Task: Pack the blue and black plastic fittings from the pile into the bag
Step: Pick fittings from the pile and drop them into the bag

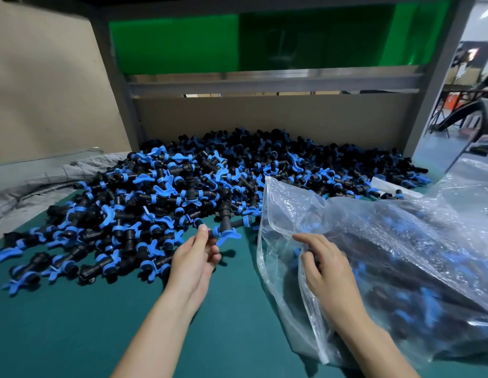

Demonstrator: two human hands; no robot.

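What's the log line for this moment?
left hand: pinches fitting | right hand: holds bag | bag: part filled | pile: large

Teal table (73, 336): fittings pile (183, 186), bag (401, 241).

We see blue-and-black fittings (183, 192) on a teal table (73, 323), a clear bag (401, 227) at three o'clock, a green panel (183, 45) at twelve.

Bare left hand (193, 259) and bare right hand (329, 270), short plain nails (202, 227).
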